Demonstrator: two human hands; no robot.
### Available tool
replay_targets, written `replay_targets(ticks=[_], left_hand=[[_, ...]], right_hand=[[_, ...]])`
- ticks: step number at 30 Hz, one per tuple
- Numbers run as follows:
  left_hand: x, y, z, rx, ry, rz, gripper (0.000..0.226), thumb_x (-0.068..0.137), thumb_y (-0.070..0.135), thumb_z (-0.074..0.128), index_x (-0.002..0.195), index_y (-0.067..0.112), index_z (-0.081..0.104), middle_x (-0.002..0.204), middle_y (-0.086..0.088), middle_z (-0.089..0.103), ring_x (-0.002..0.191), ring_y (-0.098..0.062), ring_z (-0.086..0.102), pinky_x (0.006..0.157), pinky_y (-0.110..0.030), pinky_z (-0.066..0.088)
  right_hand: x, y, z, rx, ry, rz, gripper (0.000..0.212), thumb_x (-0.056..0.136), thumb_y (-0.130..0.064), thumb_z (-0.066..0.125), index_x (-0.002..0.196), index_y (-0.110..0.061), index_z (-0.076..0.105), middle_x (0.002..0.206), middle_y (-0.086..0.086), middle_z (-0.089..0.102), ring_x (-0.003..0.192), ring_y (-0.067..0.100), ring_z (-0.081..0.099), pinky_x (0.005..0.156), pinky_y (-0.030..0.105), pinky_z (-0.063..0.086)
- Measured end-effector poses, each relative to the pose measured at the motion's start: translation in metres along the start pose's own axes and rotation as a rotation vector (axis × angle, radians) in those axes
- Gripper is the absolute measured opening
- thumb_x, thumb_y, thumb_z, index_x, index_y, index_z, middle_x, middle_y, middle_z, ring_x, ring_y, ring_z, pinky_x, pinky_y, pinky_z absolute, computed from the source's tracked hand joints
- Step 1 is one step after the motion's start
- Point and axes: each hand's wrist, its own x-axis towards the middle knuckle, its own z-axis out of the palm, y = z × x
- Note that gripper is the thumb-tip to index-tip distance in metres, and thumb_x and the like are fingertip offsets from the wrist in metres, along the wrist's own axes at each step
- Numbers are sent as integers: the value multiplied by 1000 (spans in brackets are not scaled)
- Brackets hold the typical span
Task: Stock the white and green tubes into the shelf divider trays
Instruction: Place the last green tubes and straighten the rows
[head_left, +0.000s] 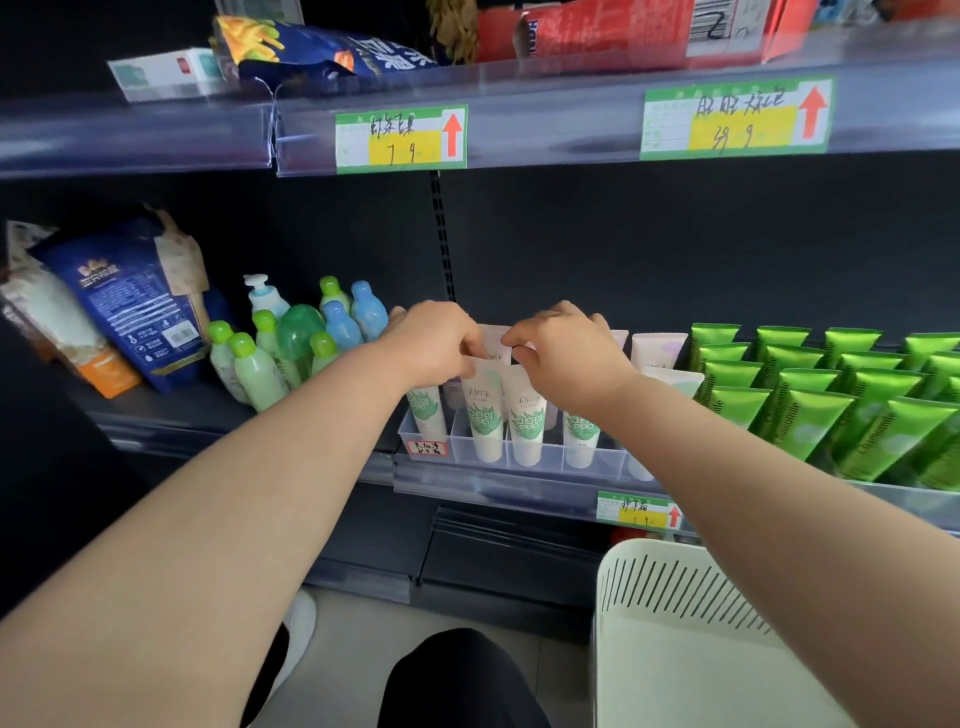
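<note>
Both hands worked above the clear divider tray (511, 457) on the shelf. The left hand (434, 343) pinched the crimped top of a white and green tube (485, 415) standing in a near slot; the right hand (563, 353) had its fingers closed on a farther tube's top. Best to lower each tube straight down, cap first, keeping labels facing near.

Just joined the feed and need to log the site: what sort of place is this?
Most likely a small retail shop aisle. Handwritten price tags sit clipped on the shelf edges, green tubes stand in rows, and both hands work white and green tubes into a clear divider tray.
</note>
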Motion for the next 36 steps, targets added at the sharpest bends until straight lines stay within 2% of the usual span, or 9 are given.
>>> replay_targets(ticks=[6,10,16,20,23,26,29,33,36], left_hand=[[-1,-25,-5,-291,54,-70,27,74,33,80,101,30,74,96,13,71,97,-10,65,93,-40,50],[-5,-41,-5,-69,72,-152,32,83,28,73,114,25,67,115,4,65,110,-20,58,94,-41,48],[-5,-51,8,8,-21,-216,14,89,18,64,102,21,68,99,-3,56,91,-25,54,56,-28,33],[-8,-53,11,-38,3,-205,7,87,19,66,92,24,68,104,-8,56,93,-27,54,50,-26,27],[-10,-56,12,-56,-1,-198,11,87,19,67,83,29,63,105,-8,55,97,-29,55,50,-26,27],[-13,-56,11,-79,0,-174,8,89,16,65,94,21,68,84,2,51,87,-23,53,51,-26,29],[-16,-54,7,-101,-11,-157,11,89,18,66,99,18,69,85,3,54,87,-21,56,54,-27,37],[-15,-48,0,-221,-29,-160,25,82,35,73,101,18,71,96,1,69,95,-19,64,85,-40,54],[-2,-45,-3,-311,111,-178,18,86,36,69,97,22,72,97,6,69,97,-16,63,88,-39,52]], right_hand=[[2,-11,3,19,9,-20,31,99,-26,38,121,-30,60,121,-2,61,118,23,41,90,41,33],[5,-22,7,22,6,-38,29,98,-28,38,113,-27,63,113,-1,63,114,23,43,86,40,33],[8,-33,12,10,-11,-67,31,99,-30,37,119,-27,61,117,-1,62,117,23,42,88,40,33],[10,-36,16,-10,-19,-66,31,99,-29,37,119,-26,60,118,-1,62,117,23,42,87,39,34],[11,-40,16,-1,-7,-64,31,98,-27,37,119,-26,61,117,0,63,117,23,42,86,39,33],[11,-42,15,-1,-9,-64,31,98,-27,38,121,-26,59,118,0,62,117,22,42,89,40,34],[12,-42,14,-5,-15,-68,32,99,-28,38,123,-26,58,120,0,62,118,22,43,91,40,35],[12,-40,16,-2,-22,-63,32,99,-30,37,122,-26,58,119,0,62,116,23,43,89,41,35],[11,-37,15,15,-9,-49,32,100,-29,34,117,-23,60,114,-1,63,112,23,44,85,40,34]])
